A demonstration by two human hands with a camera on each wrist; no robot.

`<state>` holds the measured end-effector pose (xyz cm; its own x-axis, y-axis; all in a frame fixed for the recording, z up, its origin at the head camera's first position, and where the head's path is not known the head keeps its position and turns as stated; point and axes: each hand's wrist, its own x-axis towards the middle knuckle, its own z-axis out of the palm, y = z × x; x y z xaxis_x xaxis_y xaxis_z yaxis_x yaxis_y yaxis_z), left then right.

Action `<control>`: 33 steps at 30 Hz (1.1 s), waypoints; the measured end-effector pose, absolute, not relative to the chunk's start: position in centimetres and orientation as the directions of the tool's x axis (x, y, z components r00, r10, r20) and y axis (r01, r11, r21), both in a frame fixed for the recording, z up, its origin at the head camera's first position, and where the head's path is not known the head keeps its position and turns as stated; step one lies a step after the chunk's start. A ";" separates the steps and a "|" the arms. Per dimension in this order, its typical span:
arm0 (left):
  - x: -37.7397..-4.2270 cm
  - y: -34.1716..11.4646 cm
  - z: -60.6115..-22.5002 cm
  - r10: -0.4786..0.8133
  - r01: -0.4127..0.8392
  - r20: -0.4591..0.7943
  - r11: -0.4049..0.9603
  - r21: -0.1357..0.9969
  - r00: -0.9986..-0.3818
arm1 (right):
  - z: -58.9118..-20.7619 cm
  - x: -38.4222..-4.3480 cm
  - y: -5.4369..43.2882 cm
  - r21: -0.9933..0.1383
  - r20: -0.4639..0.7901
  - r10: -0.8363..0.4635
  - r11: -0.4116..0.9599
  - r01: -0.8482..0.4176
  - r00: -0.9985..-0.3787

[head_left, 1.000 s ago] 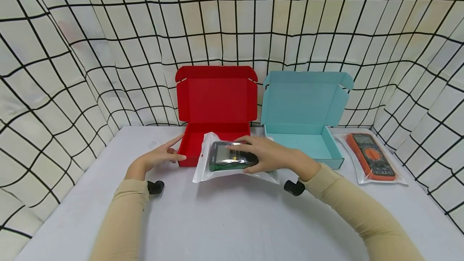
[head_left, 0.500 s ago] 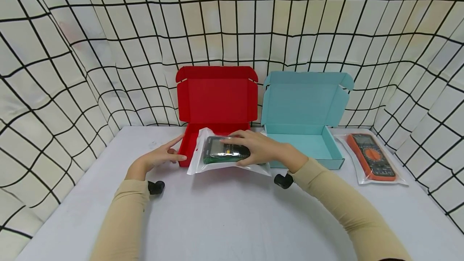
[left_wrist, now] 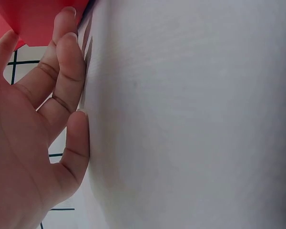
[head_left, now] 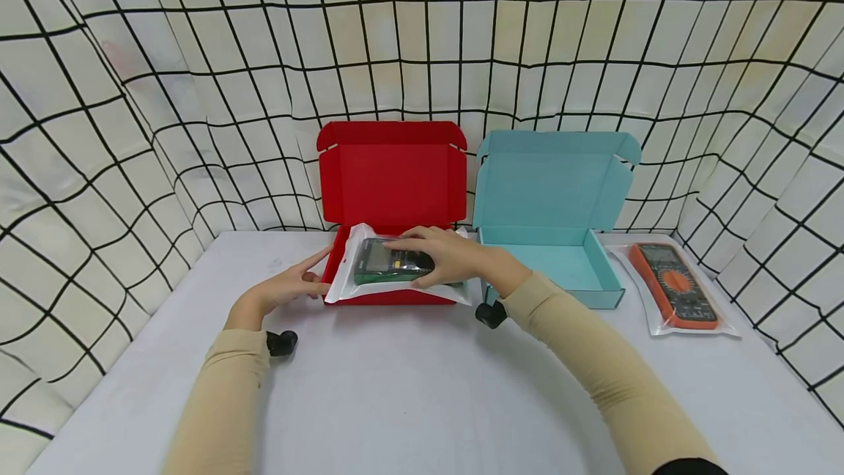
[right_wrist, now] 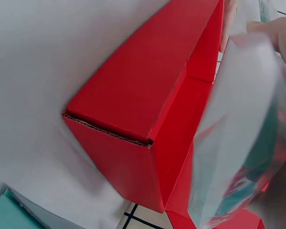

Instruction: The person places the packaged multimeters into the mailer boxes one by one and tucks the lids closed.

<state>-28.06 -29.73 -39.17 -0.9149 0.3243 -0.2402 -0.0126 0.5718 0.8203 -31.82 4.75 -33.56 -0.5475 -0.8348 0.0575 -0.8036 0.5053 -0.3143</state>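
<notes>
In the head view a dark green and black multimeter (head_left: 382, 262), sealed in a clear plastic bag (head_left: 343, 286), is held from above by my right hand (head_left: 451, 255), thumb and fingers across its body. It overlaps the opening of the red cardboard box (head_left: 395, 300), whose lid stands up behind. The right wrist view shows the bag hanging tilted at the mouth of the box. My left hand (head_left: 280, 292) lies at the box's left wall, its fingertips right at the red cardboard in the left wrist view and its fingers loosely extended.
A teal box (head_left: 606, 300) with raised lid stands just right of the red one. Farther right lies an orange multimeter (head_left: 675, 284) in a clear bag. A black grid on white cloth (head_left: 422, 86) walls the back and sides of the white table (head_left: 395, 387).
My right hand has carried the bagged multimeter left and farther back, from in front of the red box to over its opening. My left hand stays at the box's left wall.
</notes>
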 end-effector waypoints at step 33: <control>-28.2 -29.5 -39.3 0.265 -0.074 -0.289 0.606 0.792 -0.920 | -33.9 -35.1 2.7 -0.304 0.005 -0.794 0.578 -0.757 -0.608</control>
<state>-28.15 -29.53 -39.29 -0.9201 0.2646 -0.2886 -0.0744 0.6055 0.7924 -35.13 2.69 -33.92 -0.6078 -0.7941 0.0050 -0.7575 0.5778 -0.3038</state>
